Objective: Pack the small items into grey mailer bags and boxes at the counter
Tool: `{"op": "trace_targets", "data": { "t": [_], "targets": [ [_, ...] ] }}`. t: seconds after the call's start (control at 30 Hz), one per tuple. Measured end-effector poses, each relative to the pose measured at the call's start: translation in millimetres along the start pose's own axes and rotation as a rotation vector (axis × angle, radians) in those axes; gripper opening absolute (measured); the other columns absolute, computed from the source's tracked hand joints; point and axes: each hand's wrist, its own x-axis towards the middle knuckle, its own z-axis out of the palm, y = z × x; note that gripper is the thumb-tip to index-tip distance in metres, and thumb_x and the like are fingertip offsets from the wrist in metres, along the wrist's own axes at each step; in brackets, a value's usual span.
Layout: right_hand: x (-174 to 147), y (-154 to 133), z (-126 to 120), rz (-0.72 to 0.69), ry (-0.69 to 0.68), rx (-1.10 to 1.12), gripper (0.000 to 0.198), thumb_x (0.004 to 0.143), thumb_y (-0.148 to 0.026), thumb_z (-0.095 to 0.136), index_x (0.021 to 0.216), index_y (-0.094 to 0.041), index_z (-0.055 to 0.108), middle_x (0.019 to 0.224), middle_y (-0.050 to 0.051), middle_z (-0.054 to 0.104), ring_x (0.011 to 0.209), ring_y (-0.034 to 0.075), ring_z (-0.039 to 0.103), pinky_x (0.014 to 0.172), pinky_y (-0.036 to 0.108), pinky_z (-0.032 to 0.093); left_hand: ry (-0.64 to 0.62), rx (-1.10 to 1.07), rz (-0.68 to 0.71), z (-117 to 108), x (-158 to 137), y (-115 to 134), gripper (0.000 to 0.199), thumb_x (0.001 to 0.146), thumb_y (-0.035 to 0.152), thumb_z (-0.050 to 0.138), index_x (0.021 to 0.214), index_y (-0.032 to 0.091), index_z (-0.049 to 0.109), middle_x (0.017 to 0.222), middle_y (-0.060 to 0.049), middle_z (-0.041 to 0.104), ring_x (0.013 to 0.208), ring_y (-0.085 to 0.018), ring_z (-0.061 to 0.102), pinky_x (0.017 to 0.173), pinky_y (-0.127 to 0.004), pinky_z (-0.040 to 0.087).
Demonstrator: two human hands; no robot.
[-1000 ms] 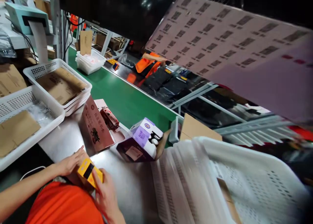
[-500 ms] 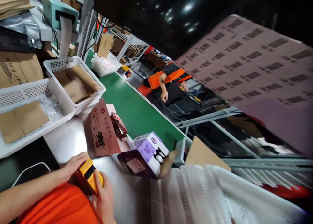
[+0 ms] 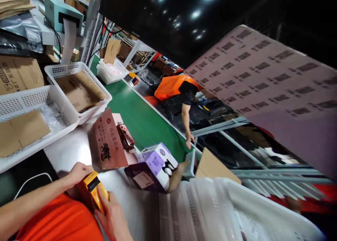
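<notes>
Currently both hands grip one glossy yellow boxy device [image 3: 95,193]: left hand [image 3: 78,173] clasps its top, right hand [image 3: 112,218] its lower edge. Matte red carton [image 3: 109,142] stands nearby on smooth steel table [image 3: 73,151].

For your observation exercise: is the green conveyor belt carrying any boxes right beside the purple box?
No, the green belt is bare there; the purple box lies on the steel table beside it.

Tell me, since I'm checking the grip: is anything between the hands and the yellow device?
Nothing visible. The left hand and the right hand both rest directly on the yellow device; the red box stands apart, farther along the table.
</notes>
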Motion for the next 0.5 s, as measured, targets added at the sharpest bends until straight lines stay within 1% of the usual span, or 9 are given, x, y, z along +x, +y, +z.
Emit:
{"op": "trace_targets", "data": {
  "t": [0.07, 0.13, 0.2, 0.27, 0.33, 0.43, 0.5],
  "targets": [
    [-4, -5, -3, 0.055, -0.037, -0.019, 0.092, 0.08, -0.007, 0.071, 0.165, -0.04, 0.054, 0.129, 0.009, 0.072, 0.107, 0.026, 0.078, 0.1, 0.034, 0.064, 0.02, 0.019, 0.002, -9, 11, -1, 0.032, 0.083, 0.045, 0.069, 0.064, 0.02, 0.064, 0.057, 0.0, 0.06, 0.057, -0.018, 0.059, 0.056, -0.03, 0.044],
    [-3, -7, 0, 0.105, -0.056, -0.091, 0.09, 0.08, -0.007, 0.071, 0.163, -0.038, 0.056, 0.127, 0.01, 0.072, 0.106, 0.029, 0.078, 0.099, 0.036, 0.064, 0.032, 0.037, -0.005, -20, 22, -2, 0.031, 0.086, 0.043, 0.067, 0.065, 0.02, 0.063, 0.055, 0.001, 0.058, 0.053, -0.016, 0.057, 0.054, -0.029, 0.043],
    [3, -8, 5, 0.132, -0.07, -0.169, 0.087, 0.083, -0.008, 0.069, 0.163, -0.037, 0.056, 0.125, 0.012, 0.071, 0.102, 0.03, 0.078, 0.095, 0.039, 0.065, 0.041, 0.057, -0.004, -30, 31, -5, 0.03, 0.088, 0.041, 0.066, 0.066, 0.02, 0.063, 0.057, 0.0, 0.061, 0.052, -0.015, 0.057, 0.054, -0.028, 0.044],
    [13, -10, 12, 0.128, -0.085, -0.219, 0.083, 0.085, -0.011, 0.068, 0.164, -0.036, 0.056, 0.123, 0.013, 0.07, 0.1, 0.031, 0.077, 0.092, 0.04, 0.064, 0.06, 0.082, 0.003, -36, 39, -11, 0.03, 0.09, 0.041, 0.064, 0.069, 0.02, 0.064, 0.062, -0.001, 0.066, 0.055, -0.015, 0.059, 0.055, -0.027, 0.046],
    [25, -14, 15, 0.123, -0.092, -0.261, 0.083, 0.086, -0.013, 0.068, 0.164, -0.036, 0.056, 0.122, 0.014, 0.07, 0.102, 0.032, 0.076, 0.092, 0.041, 0.063, 0.09, 0.116, 0.009, -39, 45, -18, 0.031, 0.093, 0.043, 0.061, 0.072, 0.02, 0.064, 0.068, -0.003, 0.069, 0.057, -0.015, 0.062, 0.056, -0.026, 0.047],
    [40, -25, 13, 0.146, -0.107, -0.332, 0.083, 0.084, -0.012, 0.066, 0.163, -0.037, 0.057, 0.12, 0.015, 0.071, 0.103, 0.034, 0.075, 0.089, 0.041, 0.061, 0.112, 0.188, 0.004, -35, 47, -31, 0.034, 0.096, 0.045, 0.056, 0.073, 0.02, 0.064, 0.07, -0.003, 0.07, 0.06, -0.017, 0.064, 0.059, -0.027, 0.048],
    [46, -35, 7, 0.153, -0.123, -0.355, 0.082, 0.085, -0.014, 0.065, 0.164, -0.038, 0.057, 0.119, 0.015, 0.071, 0.102, 0.036, 0.076, 0.086, 0.041, 0.061, 0.116, 0.254, 0.028, -31, 44, -38, 0.036, 0.098, 0.044, 0.053, 0.075, 0.02, 0.068, 0.073, -0.005, 0.072, 0.068, -0.019, 0.068, 0.066, -0.028, 0.051]
  ]
}}
